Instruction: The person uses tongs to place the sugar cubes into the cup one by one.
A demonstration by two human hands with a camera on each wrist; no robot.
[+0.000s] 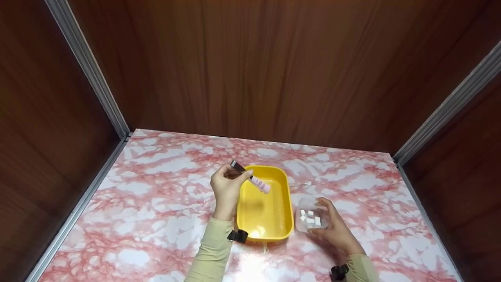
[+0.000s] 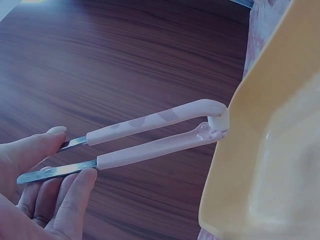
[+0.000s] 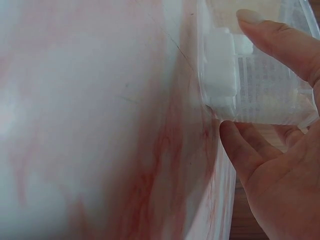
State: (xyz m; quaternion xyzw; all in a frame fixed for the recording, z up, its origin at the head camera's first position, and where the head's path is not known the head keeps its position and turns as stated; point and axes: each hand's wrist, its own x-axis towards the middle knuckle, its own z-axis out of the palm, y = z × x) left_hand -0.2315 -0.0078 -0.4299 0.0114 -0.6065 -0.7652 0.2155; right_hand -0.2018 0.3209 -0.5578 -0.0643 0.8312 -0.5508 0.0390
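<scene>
My left hand [image 1: 229, 192] pinches a pair of tongs [image 2: 150, 121] with metal handles and pale pink arms, thumb on one handle and fingers on the other. Caught between the tong tips is a small white cube [image 2: 218, 122]. The tips hang over a yellow tray [image 1: 266, 209]. To the right of the tray, my right hand [image 1: 338, 231] grips a clear plastic container [image 1: 308, 202], thumb and fingers on opposite sides. Several white cubes [image 1: 313, 218] lie inside it. In the right wrist view the container's base sits close against the tabletop.
Red-and-white marbled sheeting covers the tabletop [image 1: 156, 196]. A small white bit [image 1: 308, 183] lies behind the container. Dark wood panels [image 1: 250, 70] enclose the back and both sides, with metal rails [image 1: 90, 70] at the corners.
</scene>
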